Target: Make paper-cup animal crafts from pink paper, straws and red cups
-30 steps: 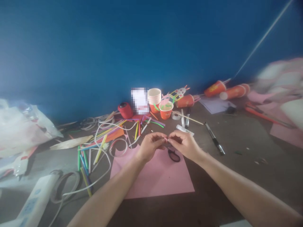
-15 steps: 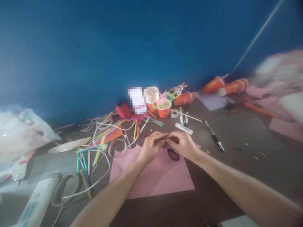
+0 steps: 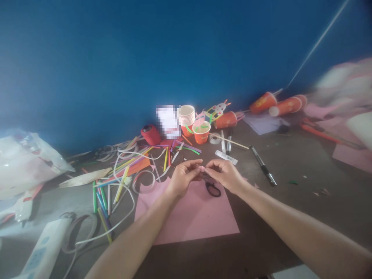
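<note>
Fingertip to fingertip, my left hand (image 3: 183, 177) and my right hand (image 3: 224, 174) meet over the table, both closed in a pinch. Between them is a small pink paper piece (image 3: 201, 169), its shape mostly covered by my fingers. Below lies a sheet of pink paper (image 3: 192, 221) with a scalloped cut along its far edge. The black handle of a pair of scissors (image 3: 213, 195) rests on this sheet just under my right hand; the rest of the scissors is largely hidden.
Beyond my hands stand an orange paper cup (image 3: 201, 135) and a cup stack (image 3: 187, 116). A black pen (image 3: 263, 166) and glue stick tube (image 3: 226, 157) lie to the right. Coloured sticks (image 3: 101, 197), a white cable (image 3: 134, 205) and a power strip (image 3: 43, 248) are on the left.
The fingers of my left hand have spread a little and shifted, so the small pink piece between my hands now shows. Both hands stay in nearly the same place.
</note>
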A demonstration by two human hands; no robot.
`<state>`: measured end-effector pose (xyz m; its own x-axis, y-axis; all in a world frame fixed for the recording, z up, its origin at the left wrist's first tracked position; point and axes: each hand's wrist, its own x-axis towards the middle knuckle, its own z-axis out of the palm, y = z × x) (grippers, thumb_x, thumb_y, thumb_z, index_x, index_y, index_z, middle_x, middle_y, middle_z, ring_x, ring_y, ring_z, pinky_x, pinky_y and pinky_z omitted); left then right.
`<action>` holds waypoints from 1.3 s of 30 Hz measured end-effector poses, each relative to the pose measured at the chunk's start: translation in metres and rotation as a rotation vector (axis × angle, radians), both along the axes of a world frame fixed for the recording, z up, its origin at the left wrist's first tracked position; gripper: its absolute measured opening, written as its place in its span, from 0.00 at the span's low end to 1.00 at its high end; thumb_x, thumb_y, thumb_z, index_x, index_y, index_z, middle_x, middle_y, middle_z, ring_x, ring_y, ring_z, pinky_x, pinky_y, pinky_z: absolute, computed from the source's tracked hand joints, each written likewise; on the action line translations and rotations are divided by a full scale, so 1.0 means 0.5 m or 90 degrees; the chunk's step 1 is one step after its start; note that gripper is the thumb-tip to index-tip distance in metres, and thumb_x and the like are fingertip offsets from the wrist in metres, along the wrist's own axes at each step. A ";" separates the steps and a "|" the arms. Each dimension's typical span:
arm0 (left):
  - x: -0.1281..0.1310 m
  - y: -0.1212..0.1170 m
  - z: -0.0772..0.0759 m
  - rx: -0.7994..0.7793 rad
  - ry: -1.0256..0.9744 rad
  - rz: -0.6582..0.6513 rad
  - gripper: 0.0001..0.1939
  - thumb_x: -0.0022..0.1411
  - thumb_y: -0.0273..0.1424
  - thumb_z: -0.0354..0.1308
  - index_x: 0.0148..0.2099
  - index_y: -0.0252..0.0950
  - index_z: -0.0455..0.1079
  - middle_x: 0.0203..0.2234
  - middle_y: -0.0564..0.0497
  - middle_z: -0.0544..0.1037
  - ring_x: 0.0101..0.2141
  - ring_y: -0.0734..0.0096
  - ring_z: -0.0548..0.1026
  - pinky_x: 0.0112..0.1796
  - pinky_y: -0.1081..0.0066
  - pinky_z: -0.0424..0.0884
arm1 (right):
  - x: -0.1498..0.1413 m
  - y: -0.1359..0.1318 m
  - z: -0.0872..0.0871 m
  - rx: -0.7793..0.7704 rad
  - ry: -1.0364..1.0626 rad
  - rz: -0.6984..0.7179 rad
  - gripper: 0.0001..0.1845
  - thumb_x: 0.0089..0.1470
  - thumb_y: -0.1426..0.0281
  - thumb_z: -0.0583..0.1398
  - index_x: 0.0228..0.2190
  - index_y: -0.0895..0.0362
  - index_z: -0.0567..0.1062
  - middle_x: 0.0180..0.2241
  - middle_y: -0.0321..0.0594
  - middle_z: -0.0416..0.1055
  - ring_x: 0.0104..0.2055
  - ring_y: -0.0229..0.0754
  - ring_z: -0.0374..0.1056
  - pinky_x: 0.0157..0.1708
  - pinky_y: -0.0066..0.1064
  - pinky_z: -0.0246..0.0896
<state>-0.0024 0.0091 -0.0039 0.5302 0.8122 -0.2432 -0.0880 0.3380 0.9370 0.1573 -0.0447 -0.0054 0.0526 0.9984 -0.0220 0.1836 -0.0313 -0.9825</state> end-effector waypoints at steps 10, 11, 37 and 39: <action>-0.003 0.008 0.000 -0.081 -0.050 -0.037 0.21 0.48 0.32 0.67 0.43 0.33 0.65 0.24 0.55 0.72 0.22 0.81 0.69 0.25 0.79 0.65 | -0.001 0.001 0.005 -0.071 0.107 0.057 0.15 0.50 0.59 0.59 0.28 0.60 0.70 0.17 0.28 0.61 0.15 0.27 0.52 0.14 0.21 0.45; -0.003 0.008 0.000 -0.057 -0.034 -0.030 0.21 0.48 0.32 0.66 0.44 0.33 0.65 0.23 0.55 0.72 0.22 0.81 0.69 0.25 0.78 0.65 | -0.001 0.000 0.007 -0.067 0.103 0.057 0.14 0.50 0.59 0.59 0.28 0.59 0.70 0.18 0.29 0.62 0.15 0.27 0.52 0.14 0.21 0.46; -0.001 -0.006 -0.003 0.046 0.081 -0.087 0.16 0.54 0.41 0.60 0.31 0.31 0.69 0.24 0.51 0.73 0.24 0.76 0.71 0.23 0.76 0.68 | 0.000 0.001 -0.003 -0.108 0.215 0.021 0.12 0.47 0.65 0.62 0.22 0.59 0.68 0.14 0.27 0.58 0.14 0.27 0.50 0.14 0.21 0.42; 0.000 -0.008 -0.004 0.039 0.078 -0.086 0.16 0.54 0.41 0.60 0.30 0.31 0.70 0.23 0.51 0.72 0.23 0.77 0.70 0.23 0.77 0.67 | -0.001 0.000 -0.002 -0.112 0.217 0.039 0.12 0.49 0.64 0.61 0.23 0.59 0.68 0.14 0.27 0.59 0.14 0.27 0.50 0.13 0.21 0.43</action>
<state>-0.0023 0.0054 -0.0060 0.6057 0.7506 -0.2640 0.0698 0.2804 0.9573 0.1570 -0.0446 -0.0065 -0.0474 0.9789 -0.1988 -0.1457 -0.2037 -0.9681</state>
